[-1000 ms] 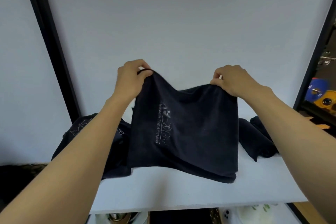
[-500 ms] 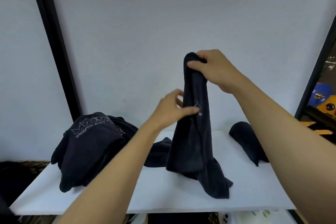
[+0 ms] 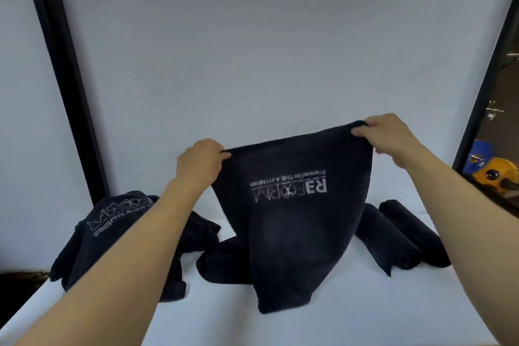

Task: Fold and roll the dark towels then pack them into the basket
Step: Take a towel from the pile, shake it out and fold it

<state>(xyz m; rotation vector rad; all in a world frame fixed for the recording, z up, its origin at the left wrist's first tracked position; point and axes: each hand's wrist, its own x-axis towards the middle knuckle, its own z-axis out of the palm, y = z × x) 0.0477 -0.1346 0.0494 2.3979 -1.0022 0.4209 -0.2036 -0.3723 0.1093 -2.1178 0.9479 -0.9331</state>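
I hold a dark towel (image 3: 295, 227) with a pale printed logo spread out above the white table (image 3: 351, 312). My left hand (image 3: 200, 161) pinches its upper left corner and my right hand (image 3: 389, 132) pinches its upper right corner, a little higher. The towel's lower end rests on the table. A heap of loose dark towels (image 3: 112, 239) lies at the left, partly behind my left arm. Two rolled dark towels (image 3: 393, 236) lie at the right, behind the held one. No basket is in view.
A pale wall stands right behind the table. A black vertical post (image 3: 64, 70) runs down at the left and another (image 3: 488, 64) at the right. Blue and yellow objects (image 3: 488, 168) sit beyond the right post.
The towel hung bunched from my right hand with my left hand at its side. My left hand has taken the other corner and the towel is now spread wide between both hands, lower down.
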